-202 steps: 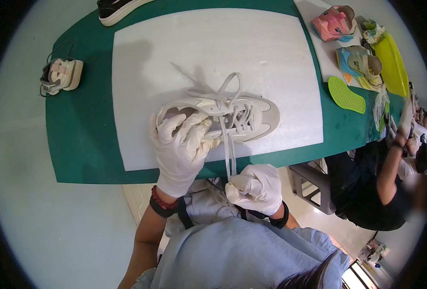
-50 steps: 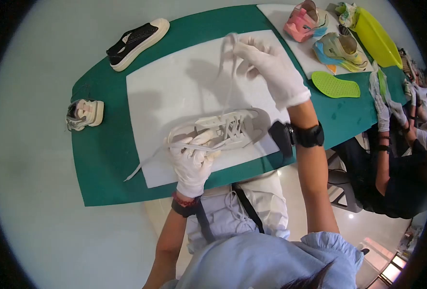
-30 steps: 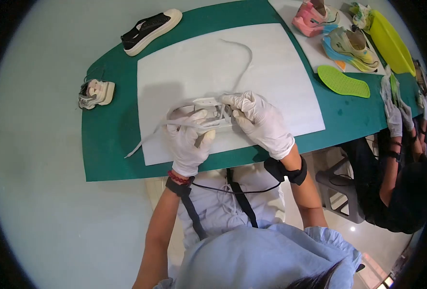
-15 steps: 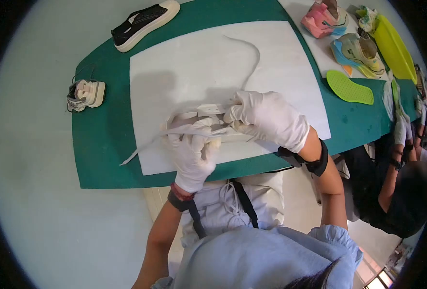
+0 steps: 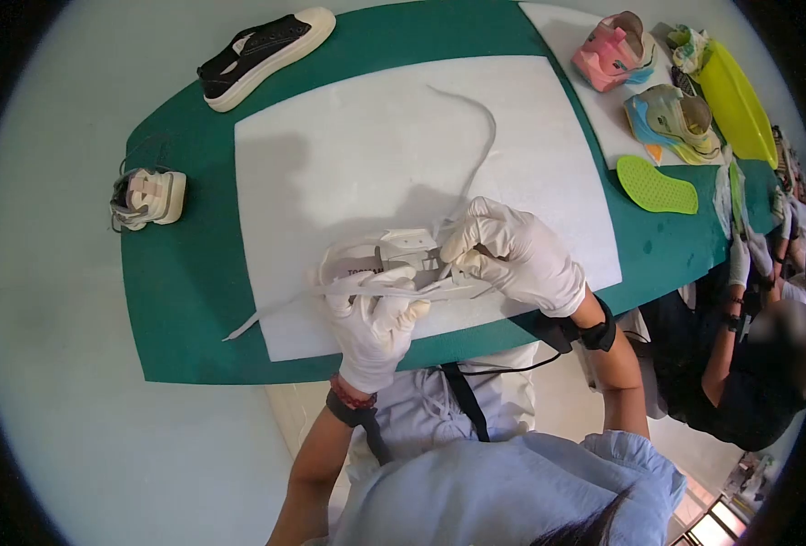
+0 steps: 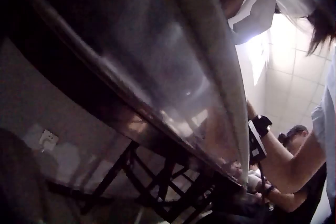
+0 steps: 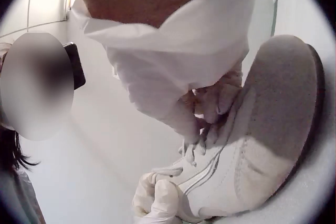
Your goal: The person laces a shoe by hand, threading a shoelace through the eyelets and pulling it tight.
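A pale sneaker (image 5: 353, 250) lies on its sole, with its toe to the right and printing showing on the insole. At the near side of its collar my gloved left hand (image 5: 371, 332) grips the upper, and some fingers reach into the opening. My gloved right hand (image 5: 521, 255) is bent over the lacing, pinching the white shoelace by the eyelets. From there a loose lace end (image 5: 491, 136) curves away over the white board. Another lace end (image 5: 257, 318) trails left past the heel. In the right wrist view the toe (image 7: 278, 108) is plain; the left wrist view misses the left hand.
The white foam board (image 5: 330, 150) lies on a green mat (image 5: 185, 300). Around it are a black slip-on shoe (image 5: 266, 59), a small sneaker (image 5: 148, 198), a lime insole (image 5: 658, 185), colourful shoes (image 5: 671, 118) and a yellow basin (image 5: 735, 105). Another person (image 5: 749, 364) sits at the right.
The right hand first held lace in front of the shoe, then drew lace high over the far side of the board, and came back down to the eyelets. The left hand stays at the collar.
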Available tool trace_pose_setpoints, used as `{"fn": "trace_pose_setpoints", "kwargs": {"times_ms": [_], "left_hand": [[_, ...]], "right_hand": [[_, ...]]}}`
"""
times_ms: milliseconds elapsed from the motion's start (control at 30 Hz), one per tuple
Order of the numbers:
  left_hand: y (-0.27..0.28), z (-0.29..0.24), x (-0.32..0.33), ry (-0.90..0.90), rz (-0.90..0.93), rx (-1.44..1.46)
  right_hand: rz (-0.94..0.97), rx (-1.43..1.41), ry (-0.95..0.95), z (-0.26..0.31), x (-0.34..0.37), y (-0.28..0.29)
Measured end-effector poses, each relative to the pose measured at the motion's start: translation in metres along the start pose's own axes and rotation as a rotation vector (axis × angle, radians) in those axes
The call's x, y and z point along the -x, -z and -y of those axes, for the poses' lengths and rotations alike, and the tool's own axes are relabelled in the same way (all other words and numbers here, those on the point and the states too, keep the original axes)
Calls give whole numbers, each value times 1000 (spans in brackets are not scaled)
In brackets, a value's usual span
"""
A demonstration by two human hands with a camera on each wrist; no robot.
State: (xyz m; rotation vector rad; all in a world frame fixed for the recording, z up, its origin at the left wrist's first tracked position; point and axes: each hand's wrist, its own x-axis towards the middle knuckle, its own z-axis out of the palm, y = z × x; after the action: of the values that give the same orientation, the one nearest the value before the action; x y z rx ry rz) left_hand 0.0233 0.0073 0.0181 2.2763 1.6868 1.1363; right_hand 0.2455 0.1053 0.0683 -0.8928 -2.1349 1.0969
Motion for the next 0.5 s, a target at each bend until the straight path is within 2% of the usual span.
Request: {"fn": "trace_pose_setpoints", "kwargs": {"times_ms": [133, 233, 333, 500], "left_hand": [[-1, 0, -1, 17, -9, 5], [-1, 0, 0, 34, 1, -2], [-3, 3, 5, 61, 23, 7], [-4, 1, 5, 51, -4, -67]], "right_hand": [[-51, -25, -21, -4, 2, -4], [-45, -154, -62, 5, -2, -1], [-40, -200, -183, 4, -1, -1], [-66, -376, -215, 2, -2, -3]]}}
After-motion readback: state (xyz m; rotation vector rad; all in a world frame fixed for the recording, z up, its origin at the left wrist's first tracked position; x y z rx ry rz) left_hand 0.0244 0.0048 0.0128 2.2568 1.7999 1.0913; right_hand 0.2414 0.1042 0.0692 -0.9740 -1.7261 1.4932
